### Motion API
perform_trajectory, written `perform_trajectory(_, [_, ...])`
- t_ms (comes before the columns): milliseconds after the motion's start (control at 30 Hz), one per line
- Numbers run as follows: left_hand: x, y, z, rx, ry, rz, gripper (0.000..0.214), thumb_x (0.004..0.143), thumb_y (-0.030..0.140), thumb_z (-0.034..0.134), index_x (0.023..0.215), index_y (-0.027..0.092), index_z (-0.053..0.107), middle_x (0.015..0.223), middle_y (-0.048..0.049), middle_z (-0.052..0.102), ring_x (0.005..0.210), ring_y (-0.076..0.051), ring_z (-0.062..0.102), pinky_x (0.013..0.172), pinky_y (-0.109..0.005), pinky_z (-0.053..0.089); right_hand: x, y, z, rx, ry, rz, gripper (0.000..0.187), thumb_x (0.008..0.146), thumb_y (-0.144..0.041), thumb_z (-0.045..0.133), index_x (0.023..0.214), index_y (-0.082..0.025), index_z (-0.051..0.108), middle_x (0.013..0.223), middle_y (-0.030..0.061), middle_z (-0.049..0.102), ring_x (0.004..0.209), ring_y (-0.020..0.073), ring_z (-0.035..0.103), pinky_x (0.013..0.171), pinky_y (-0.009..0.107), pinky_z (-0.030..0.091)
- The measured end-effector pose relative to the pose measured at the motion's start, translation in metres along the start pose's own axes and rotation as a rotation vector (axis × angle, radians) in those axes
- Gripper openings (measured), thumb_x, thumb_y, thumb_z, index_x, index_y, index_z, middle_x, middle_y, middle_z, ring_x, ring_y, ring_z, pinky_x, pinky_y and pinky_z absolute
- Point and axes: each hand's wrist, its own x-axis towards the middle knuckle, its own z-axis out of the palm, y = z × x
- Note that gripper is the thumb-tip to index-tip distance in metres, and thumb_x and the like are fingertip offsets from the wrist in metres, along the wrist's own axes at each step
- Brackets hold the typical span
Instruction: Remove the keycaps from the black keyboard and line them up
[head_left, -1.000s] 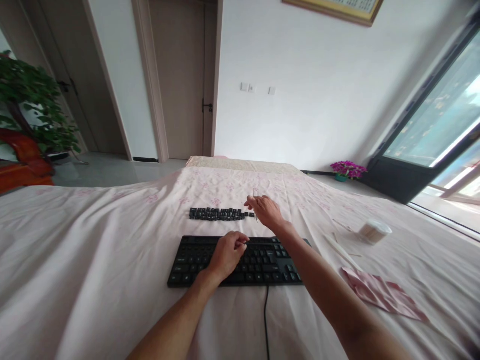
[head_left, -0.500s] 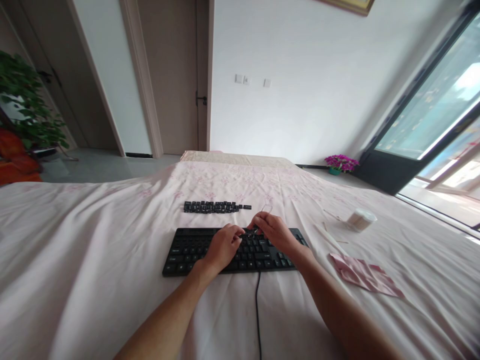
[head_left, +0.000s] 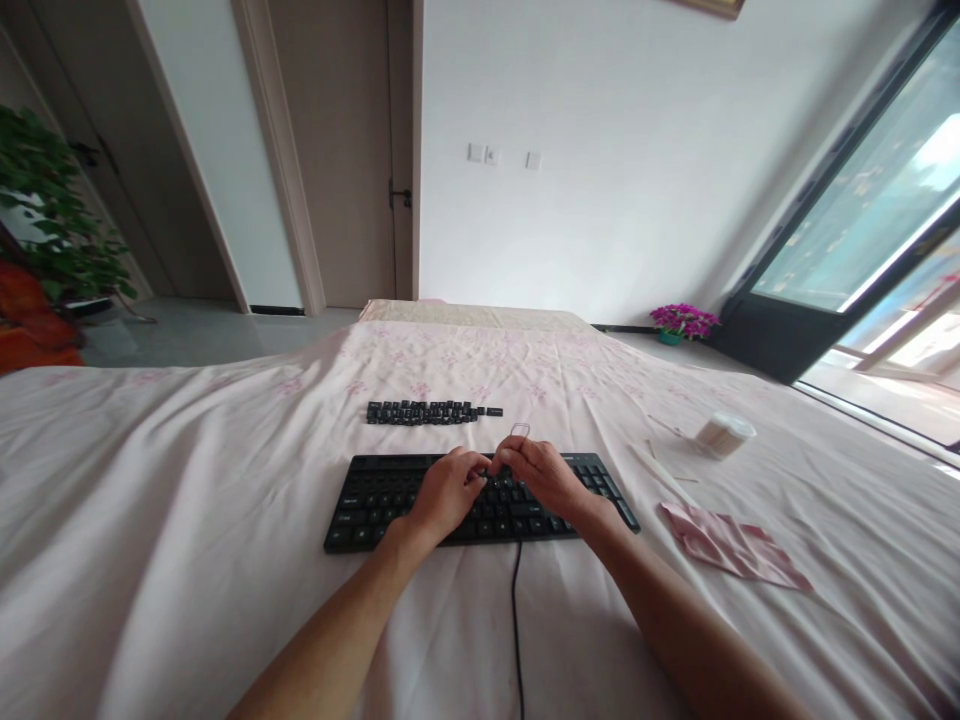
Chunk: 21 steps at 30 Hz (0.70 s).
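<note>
A black keyboard lies on the cloth, its cable running toward me. My right hand is closed round a wire keycap puller, whose loop sticks up behind the fingers. Its working end is hidden under the fingers, over the keys. My left hand rests on the keyboard's middle, fingertips pinched together close to the right fingertips. Whatever they grip, if anything, is too small to make out. Behind the keyboard, loose black keycaps lie in packed rows, with one longer keycap at their right end.
A pale pink bedsheet with folds covers the surface. To the right are a clear tub of cotton swabs, a few loose swabs and a pink cloth. A potted purple flower stands on the floor beyond.
My right hand has shifted slightly left and down toward the keys, and the puller's loop has moved left and lower with it. My left hand has stayed almost still.
</note>
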Motion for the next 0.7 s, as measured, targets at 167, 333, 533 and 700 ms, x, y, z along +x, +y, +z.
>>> perform_trajectory(167, [0.000,0.003,-0.001,0.019,-0.023,0.007,0.023,0.076,0.011,0.053,0.090,0.023,0.067,0.087,-0.0006,0.063,0.081,-0.015,0.060,0.071,-0.023,0.044,0.000,0.002,0.004,0.011,0.006,-0.033,0.034,0.095,-0.032,0.039,0.077,-0.017,0.064,0.073,-0.0008,0.061,0.062,0.0103,0.053,0.064,0.021,0.041])
perform_trajectory(333, [0.000,0.006,-0.002,0.049,-0.029,0.005,0.020,0.078,0.014,0.053,0.087,0.024,0.068,0.084,-0.0003,0.063,0.077,-0.014,0.059,0.067,-0.022,0.041,-0.003,0.007,0.008,0.042,0.015,-0.059,0.035,0.096,-0.034,0.038,0.077,-0.018,0.063,0.074,-0.0003,0.061,0.061,0.0102,0.052,0.065,0.022,0.042])
perform_trajectory(533, [0.000,0.007,-0.004,0.062,-0.047,0.000,0.016,0.081,0.022,0.055,0.089,0.026,0.069,0.083,0.0003,0.062,0.074,-0.014,0.059,0.067,-0.022,0.039,-0.007,0.017,0.016,0.102,0.051,0.006,0.040,0.097,-0.038,0.034,0.078,-0.017,0.063,0.074,0.0009,0.063,0.055,0.0095,0.050,0.059,0.021,0.042])
perform_trajectory(700, [0.001,0.010,-0.001,0.121,-0.059,-0.003,0.014,0.083,0.025,0.053,0.082,0.024,0.068,0.078,0.0004,0.061,0.069,-0.013,0.057,0.063,-0.022,0.035,-0.007,0.014,0.017,0.052,0.060,-0.094,0.036,0.096,-0.034,0.038,0.077,-0.018,0.063,0.076,0.0008,0.062,0.064,0.0110,0.054,0.067,0.022,0.043])
